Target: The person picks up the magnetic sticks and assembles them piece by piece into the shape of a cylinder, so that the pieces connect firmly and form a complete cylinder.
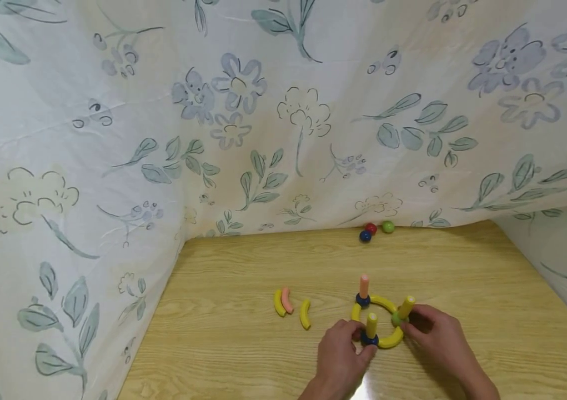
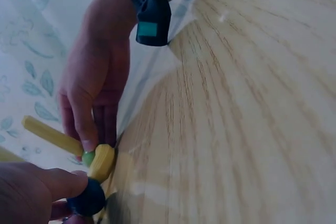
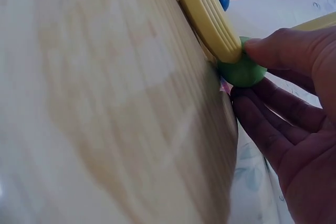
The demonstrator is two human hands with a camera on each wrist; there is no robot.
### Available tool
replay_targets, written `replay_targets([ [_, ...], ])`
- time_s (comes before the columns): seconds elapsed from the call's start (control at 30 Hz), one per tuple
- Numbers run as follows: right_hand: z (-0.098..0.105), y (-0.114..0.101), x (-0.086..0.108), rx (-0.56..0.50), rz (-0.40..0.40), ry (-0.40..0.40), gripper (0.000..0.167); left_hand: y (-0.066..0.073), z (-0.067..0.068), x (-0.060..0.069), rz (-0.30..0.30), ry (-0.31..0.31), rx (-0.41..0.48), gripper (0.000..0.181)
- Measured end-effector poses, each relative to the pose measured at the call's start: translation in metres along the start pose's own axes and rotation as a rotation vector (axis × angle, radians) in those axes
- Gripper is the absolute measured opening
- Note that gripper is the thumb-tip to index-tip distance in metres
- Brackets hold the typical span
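Observation:
A ring of curved yellow rods [image 1: 390,339] joined by balls lies on the table. My left hand [image 1: 340,353] pinches the dark blue ball [image 2: 87,198] at its near side, from which a straight yellow rod [image 1: 372,325] stands up. On the right, my right hand [image 1: 438,336] pinches the green ball [image 3: 242,72], with another yellow rod [image 1: 406,306] rising from it at a tilt. At the far left of the ring, a second blue ball [image 1: 362,300] carries an upright pink rod [image 1: 364,286]; neither hand touches it.
Left of the ring lie two loose curved yellow rods [image 1: 305,314] and a curved pink rod [image 1: 287,300]. Near the table's back edge sit a red ball [image 1: 371,228], a blue ball [image 1: 365,236] and a green ball [image 1: 388,226]. Flowered cloth [image 1: 263,166] hangs behind.

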State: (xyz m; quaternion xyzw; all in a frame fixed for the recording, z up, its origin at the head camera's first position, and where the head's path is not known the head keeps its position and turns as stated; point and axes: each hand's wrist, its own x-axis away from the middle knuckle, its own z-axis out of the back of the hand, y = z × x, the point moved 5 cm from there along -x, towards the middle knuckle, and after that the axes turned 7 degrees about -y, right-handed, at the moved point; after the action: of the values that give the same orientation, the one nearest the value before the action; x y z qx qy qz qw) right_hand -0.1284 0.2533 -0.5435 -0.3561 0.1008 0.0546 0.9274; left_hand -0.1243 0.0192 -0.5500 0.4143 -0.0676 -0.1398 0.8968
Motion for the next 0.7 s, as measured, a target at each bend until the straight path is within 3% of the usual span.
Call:
replay_targets([
  [0.1, 0.004, 0.002, 0.002, 0.027, -0.01, 0.018, 0.031, 0.0, 0.006, 0.001, -0.037, -0.023, 0.057, 0.037],
  [0.2, 0.007, 0.004, 0.004, 0.032, -0.039, 0.005, 0.031, -0.001, 0.024, 0.001, -0.071, -0.023, 0.176, 0.042],
  [0.3, 0.008, 0.008, 0.003, 0.014, -0.063, -0.035, 0.034, -0.005, 0.051, -0.003, -0.068, -0.035, 0.352, 0.043],
  [0.43, 0.01, 0.014, 0.002, -0.007, -0.094, -0.084, 0.038, -0.017, 0.093, -0.014, -0.049, -0.106, 0.577, 0.04],
  [0.57, 0.011, 0.018, 0.001, -0.01, -0.109, -0.109, 0.041, -0.025, 0.132, -0.027, -0.07, -0.19, 0.696, 0.047],
  [0.7, 0.012, 0.02, 0.001, -0.022, -0.118, -0.117, 0.042, -0.028, 0.159, -0.043, -0.087, -0.247, 0.75, 0.052],
])
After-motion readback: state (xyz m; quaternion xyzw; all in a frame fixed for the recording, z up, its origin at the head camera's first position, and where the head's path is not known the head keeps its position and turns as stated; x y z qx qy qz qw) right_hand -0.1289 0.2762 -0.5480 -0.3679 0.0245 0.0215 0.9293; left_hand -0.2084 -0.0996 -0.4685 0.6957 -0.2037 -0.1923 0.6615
